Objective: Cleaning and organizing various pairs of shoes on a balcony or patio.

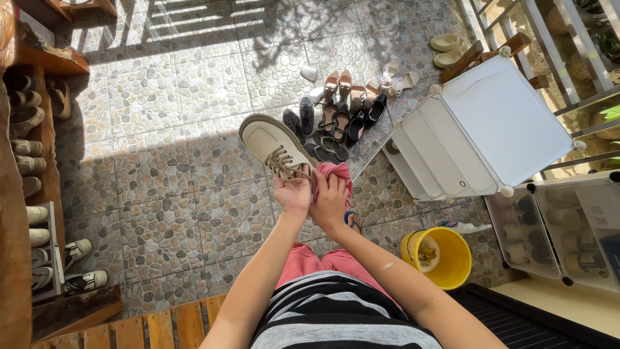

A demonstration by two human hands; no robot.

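While your left hand grips the cream lace-up shoe at its heel end, fingers closed round it, toe pointing up-left, your right hand presses a pink cloth vs the shoe's side, fingers curled on the cloth. Shoe held mid-air over the floor, just above your lap. Floor = grey pebble-pattern tiles, part sun, part shade. Just past the shoe: a pile of shoes & sandals, approx 10+, can't count exactly. 2 pale slippers farther up-right. White cabinet tipped over at right, clear-door shoe cabinet beside it. 1 yellow bucket near your right elbow. Wooden shoe rack on left w/ several shoes.
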